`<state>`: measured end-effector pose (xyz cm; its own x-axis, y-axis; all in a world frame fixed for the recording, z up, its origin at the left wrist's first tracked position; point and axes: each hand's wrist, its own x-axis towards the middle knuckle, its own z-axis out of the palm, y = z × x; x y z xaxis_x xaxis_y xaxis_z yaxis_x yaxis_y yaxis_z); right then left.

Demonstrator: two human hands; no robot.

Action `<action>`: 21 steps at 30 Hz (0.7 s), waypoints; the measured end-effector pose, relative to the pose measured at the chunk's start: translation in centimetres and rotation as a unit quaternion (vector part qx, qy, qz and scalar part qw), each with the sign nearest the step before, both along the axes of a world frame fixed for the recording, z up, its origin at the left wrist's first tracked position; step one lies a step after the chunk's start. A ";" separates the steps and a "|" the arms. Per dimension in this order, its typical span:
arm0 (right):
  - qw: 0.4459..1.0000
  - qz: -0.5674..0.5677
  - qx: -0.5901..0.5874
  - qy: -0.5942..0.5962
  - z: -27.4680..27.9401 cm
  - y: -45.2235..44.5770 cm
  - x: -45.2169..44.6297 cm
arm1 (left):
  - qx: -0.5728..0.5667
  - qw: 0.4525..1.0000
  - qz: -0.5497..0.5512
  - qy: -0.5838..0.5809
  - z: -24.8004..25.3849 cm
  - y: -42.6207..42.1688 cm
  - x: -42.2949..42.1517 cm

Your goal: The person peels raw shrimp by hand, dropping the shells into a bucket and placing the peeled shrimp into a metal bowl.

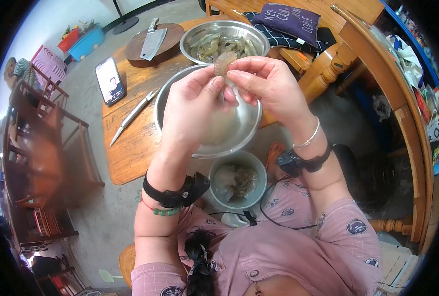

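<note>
A greyish, translucent shrimp [225, 63] is pinched between the fingertips of my left hand [192, 101] and my right hand [271, 86]. Both hands are over a large metal bowl [239, 140] holding what looks like cloudy liquid. Just behind them, a second metal bowl [263, 39] contains several whole shrimp [209, 47]. Below the table edge, a grey-green bucket [262, 185] has dark and pale scraps in murky water. My fingers partly cover the shrimp.
On the wooden table [126, 165] lie a round chopping board [170, 42] with a cleaver [153, 43], a lit phone [109, 81] and a closed-looking slim knife [132, 118]. A bench with a purple cushion [288, 24] is behind; wooden chairs [42, 148] and a seated person [22, 71] are left.
</note>
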<state>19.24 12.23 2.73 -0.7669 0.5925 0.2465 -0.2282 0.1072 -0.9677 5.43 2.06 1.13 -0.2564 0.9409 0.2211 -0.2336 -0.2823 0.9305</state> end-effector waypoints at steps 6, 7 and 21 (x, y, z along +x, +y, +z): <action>1.000 0.007 -0.007 0.011 -0.7 0.4 -0.1 | -0.023 0.983 0.076 0.165 -0.1 0.1 0.5; 1.000 -0.005 -0.005 0.007 -0.8 0.5 -0.1 | -0.031 0.978 0.080 0.188 -0.1 0.1 0.6; 0.999 -0.023 0.031 -0.030 -0.3 -0.9 -0.2 | -0.029 0.991 0.089 0.095 -0.1 0.3 1.2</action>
